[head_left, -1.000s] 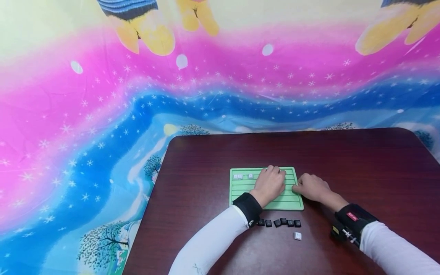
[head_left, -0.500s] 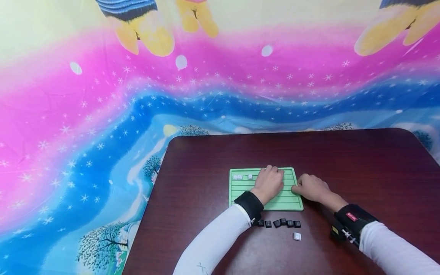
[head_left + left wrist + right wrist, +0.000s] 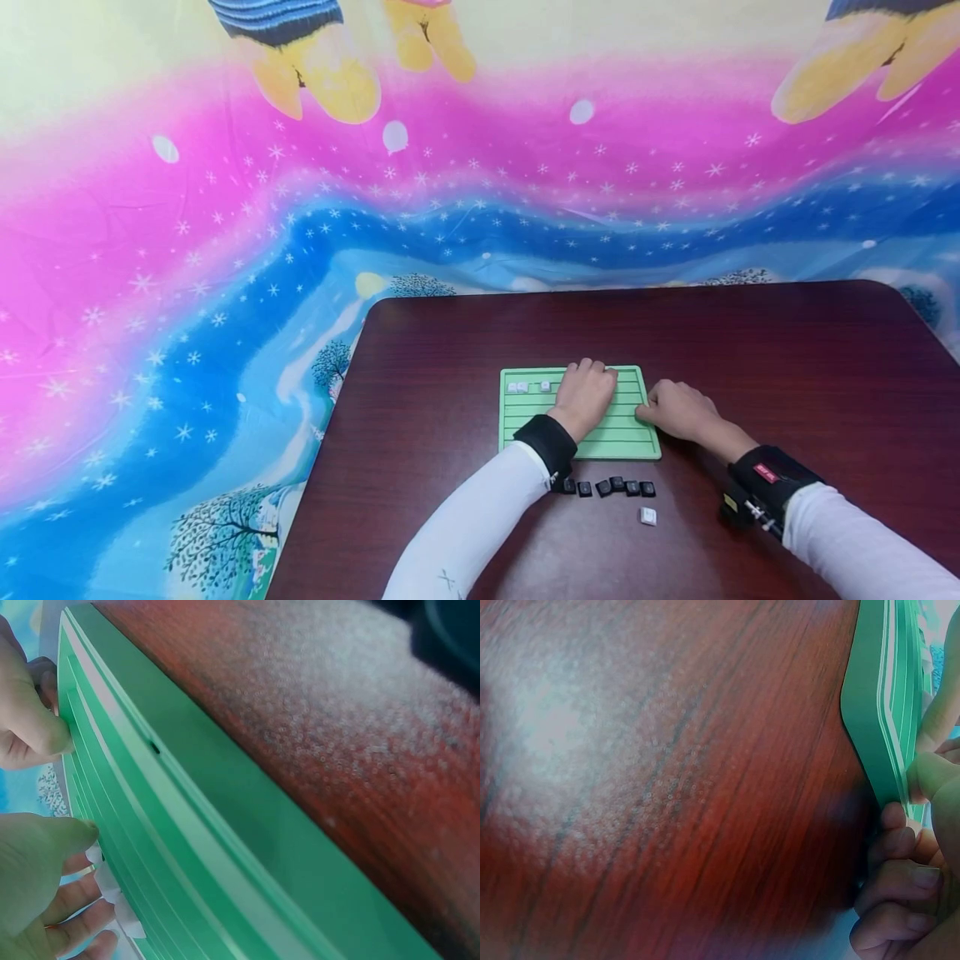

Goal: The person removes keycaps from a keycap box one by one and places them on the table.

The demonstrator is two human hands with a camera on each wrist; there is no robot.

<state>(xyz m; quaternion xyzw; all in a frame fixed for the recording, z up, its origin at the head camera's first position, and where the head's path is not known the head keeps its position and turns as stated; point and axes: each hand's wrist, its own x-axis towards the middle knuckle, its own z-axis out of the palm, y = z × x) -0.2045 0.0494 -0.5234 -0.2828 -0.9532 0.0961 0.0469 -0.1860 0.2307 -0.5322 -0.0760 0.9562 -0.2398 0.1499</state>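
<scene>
A pale green tray (image 3: 626, 435) with raised parallel ridges lies on the table. My left hand (image 3: 585, 398) is over its upper middle; in the left wrist view its thumb and index finger pinch a small white keycap (image 3: 94, 853), largely hidden by the fingers. More white keycaps (image 3: 545, 387) sit in the tray's top row, to the left of this hand. At the tray's right edge, my right hand (image 3: 682, 408) grips the rim, thumb on top and the other fingers (image 3: 896, 881) curled against the outer side.
Several black keycaps (image 3: 603, 488) lie in a loose row on the table below the tray. One white keycap (image 3: 648, 517) rests nearer the front. The dark wooden table (image 3: 787, 350) ends at a colourful printed cloth (image 3: 450, 192) behind it.
My left hand has shifted slightly left along the tray's top row. The right hand keeps its place on the rim, and the loose keycaps have not moved.
</scene>
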